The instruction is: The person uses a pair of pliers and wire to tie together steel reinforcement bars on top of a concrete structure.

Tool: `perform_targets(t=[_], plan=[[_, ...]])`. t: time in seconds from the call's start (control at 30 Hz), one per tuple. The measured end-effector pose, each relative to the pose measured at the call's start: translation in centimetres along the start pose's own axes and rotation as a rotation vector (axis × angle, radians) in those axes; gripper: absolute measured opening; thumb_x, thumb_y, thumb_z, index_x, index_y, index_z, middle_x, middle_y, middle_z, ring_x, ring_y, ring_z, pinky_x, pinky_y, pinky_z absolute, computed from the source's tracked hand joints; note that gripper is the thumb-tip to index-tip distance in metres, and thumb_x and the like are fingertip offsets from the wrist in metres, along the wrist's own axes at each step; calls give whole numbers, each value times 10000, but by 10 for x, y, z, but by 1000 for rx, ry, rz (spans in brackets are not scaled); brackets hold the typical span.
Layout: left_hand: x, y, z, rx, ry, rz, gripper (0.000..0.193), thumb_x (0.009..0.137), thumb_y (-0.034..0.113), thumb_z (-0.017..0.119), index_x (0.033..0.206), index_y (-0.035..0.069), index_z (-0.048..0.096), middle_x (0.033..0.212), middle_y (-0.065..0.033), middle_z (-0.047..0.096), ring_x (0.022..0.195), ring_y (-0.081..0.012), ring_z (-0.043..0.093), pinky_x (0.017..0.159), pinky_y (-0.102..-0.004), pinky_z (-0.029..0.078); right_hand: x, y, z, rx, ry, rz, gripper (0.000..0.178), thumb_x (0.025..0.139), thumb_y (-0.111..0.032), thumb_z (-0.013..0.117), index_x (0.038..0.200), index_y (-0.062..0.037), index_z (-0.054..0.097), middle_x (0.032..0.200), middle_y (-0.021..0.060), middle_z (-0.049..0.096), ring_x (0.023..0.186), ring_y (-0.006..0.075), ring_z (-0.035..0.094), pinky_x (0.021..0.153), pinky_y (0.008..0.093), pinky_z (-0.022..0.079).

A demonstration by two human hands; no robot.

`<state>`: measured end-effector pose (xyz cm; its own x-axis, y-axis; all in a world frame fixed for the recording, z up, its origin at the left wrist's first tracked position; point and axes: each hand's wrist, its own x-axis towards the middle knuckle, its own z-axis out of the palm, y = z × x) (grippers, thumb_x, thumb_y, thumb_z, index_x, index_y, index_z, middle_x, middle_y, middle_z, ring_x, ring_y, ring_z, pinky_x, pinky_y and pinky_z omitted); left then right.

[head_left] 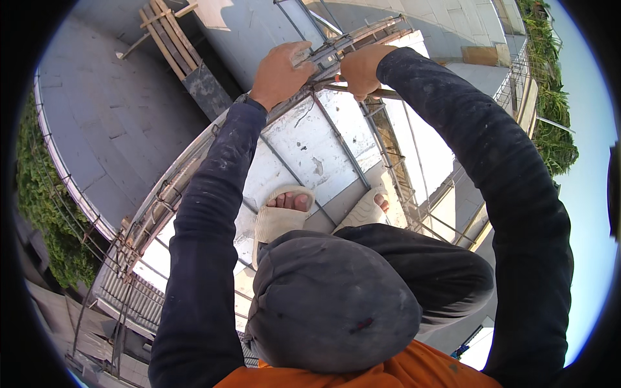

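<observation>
Beside the rebar cage (332,50), the left hand (281,74) is held with thumb and fingers parted; a dark hand tool (388,94) is gripped in the right hand (363,70), close by.

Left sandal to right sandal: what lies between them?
In the head view, a thin metal bar and white panel show between left sandal and right sandal.

Left fingers (295,47) parted, right arm (508,165) bent
</observation>
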<state>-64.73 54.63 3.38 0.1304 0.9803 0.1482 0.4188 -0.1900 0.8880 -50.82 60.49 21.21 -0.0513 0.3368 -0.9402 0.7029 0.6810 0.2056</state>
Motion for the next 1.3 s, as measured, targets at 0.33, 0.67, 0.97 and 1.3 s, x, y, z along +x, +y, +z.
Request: perform_targets(t=[0.33, 0.67, 0.97, 1.3], plan=[[-34, 61, 44, 218, -153, -27, 698, 850, 299, 818, 1417, 46, 499, 1091, -114, 773, 1169, -291, 713, 1183, -527, 396, -16, -10, -13, 1, 35, -63, 455, 833, -222, 860, 1233, -28, 760, 856, 90, 801, 783, 237, 754, 704, 393, 591], [10, 39, 17, 399, -324, 449, 519, 848, 271, 770, 1292, 54, 609, 1044, -138, 754, 1096, -351, 687, 1083, -518, 495, -62, -8, 54, -418, 542, 1, 382, 912, -239, 746, 1240, -44, 735, 1162, 120, 734, 1015, 235, 704, 802, 429, 568], [-43, 76, 63, -133, 168, 77, 666, 757, 184, 929, 1333, 46, 625, 1160, -154, 714, 1084, -381, 676, 941, -527, 530, -59, -2, -12, 663, -50, 9, 473, 1028, -374, 583, 1418, -117, 656, 1133, 75, 787, 990, 285, 742, 663, 472, 634], [-13, 41, 22, -100, -179, 238, 520, 832, 273, 860, 1238, 46, 627, 1112, -182, 731, 1036, -466, 688, 887, -501, 563, -73, -15, 24, -578, 808, -213, 177, 912, -255, 772, 1047, -143, 802, 763, 102, 732, 701, 257, 726, 650, 397, 525]])
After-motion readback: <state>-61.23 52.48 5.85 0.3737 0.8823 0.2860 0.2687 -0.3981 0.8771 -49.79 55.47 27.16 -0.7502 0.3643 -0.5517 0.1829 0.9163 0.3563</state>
